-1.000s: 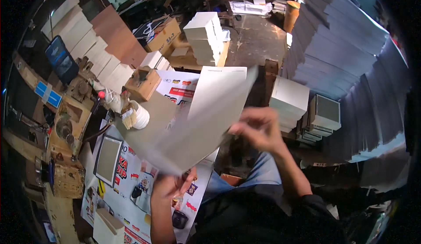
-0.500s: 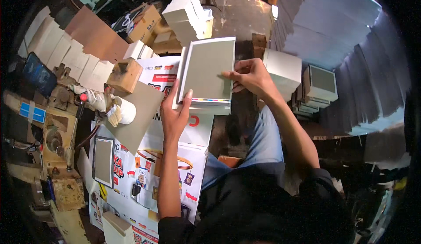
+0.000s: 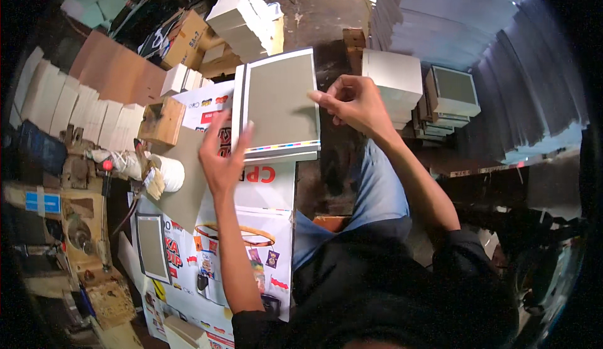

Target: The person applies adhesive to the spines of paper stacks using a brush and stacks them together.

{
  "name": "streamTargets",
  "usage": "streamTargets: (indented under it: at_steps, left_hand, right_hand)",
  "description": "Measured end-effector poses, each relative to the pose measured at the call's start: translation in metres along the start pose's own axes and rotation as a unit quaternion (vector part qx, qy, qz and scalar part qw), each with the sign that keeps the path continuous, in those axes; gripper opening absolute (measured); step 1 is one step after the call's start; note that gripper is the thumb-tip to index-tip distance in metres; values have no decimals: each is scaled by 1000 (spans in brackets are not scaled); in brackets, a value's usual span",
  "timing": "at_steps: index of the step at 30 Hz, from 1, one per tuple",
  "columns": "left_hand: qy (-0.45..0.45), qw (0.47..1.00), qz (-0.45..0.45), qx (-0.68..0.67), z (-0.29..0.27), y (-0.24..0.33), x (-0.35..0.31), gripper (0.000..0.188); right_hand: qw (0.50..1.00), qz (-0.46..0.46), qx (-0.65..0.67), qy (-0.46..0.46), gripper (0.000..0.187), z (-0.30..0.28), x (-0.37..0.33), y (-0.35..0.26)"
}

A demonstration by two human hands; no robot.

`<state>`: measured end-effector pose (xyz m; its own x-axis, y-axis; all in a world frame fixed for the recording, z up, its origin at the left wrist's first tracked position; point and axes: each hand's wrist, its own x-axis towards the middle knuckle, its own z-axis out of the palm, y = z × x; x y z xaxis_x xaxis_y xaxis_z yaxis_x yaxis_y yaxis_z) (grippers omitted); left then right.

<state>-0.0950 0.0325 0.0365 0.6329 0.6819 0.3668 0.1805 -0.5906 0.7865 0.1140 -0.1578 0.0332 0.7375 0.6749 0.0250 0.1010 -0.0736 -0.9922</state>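
Note:
A rectangular block with a grey top panel (image 3: 281, 98), white borders and a coloured strip along its near end rests at the far end of the printed sheet (image 3: 267, 195). Beside its left edge is my left hand (image 3: 221, 164), fingers spread and a little blurred; the fingertips overlap the block's white edge. My right hand (image 3: 355, 103) is at the opposite edge, its fingers curled and its thumb tip over the grey panel's border. Whether the right fingers pinch anything there is hidden. A smaller grey panel with a dark border (image 3: 152, 246) lies on the sheet nearer me.
To the left stand a white tub with a brush (image 3: 168, 174), a wooden block (image 3: 161, 121) and a worn machine (image 3: 85, 230). Paper stacks (image 3: 391, 79) rise at the right, another tall stack (image 3: 239, 22) at the back. Large grey sheets (image 3: 446, 29) are piled far right.
My left hand has shifted left from the block and its fingers have spread. My right thumb has drawn back toward the panel's right edge. The whole view has turned slightly.

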Motion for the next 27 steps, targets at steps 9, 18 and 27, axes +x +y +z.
streamTargets:
  at_steps: [9, 18, 27]
  left_hand:
    - [-312, 925, -158, -146, 25, -71, 151, 52]
    - [-373, 908, -191, 29, 2, -34, 138, 45]
    - [-363, 908, -208, 26, -18, -13, 78, 45]
  right_hand:
    - [941, 176, 271, -98, 35, 57, -110, 102]
    - [955, 115, 261, -87, 85, 80, -126, 79]
    - [958, 200, 188, -79, 82, 10, -61, 44]
